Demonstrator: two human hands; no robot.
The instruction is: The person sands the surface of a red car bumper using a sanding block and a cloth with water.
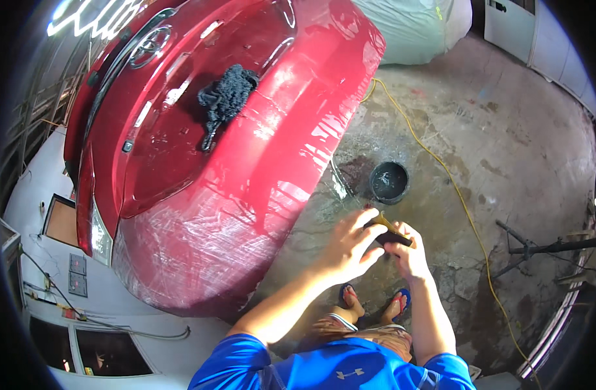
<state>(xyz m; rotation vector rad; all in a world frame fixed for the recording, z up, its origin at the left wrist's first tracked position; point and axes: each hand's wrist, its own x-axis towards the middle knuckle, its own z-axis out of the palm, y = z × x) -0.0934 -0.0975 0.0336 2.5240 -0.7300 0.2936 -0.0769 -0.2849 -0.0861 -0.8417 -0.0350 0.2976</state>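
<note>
In front of me, above my feet, both hands meet at a small dark block or pad (390,238) with a stiff yellow-brown sheet (388,224) along its upper side, which looks like sandpaper. My left hand (355,246) has its fingers bent around the left end of the pair. At the other end, my right hand (410,252) pinches with thumb and fingers. To the left stands the red rear of a car (272,149), its bumper wet and covered with pale scuff marks. A crumpled dark cloth (228,94) lies on it.
Beyond my hands, a black bucket (389,182) with liquid stands on the wet concrete floor. A yellow hose or cable (455,179) runs down the right side, near a dark metal stand (532,248). A covered vehicle (415,29) is at the back; a white vehicle (161,338) lies lower left.
</note>
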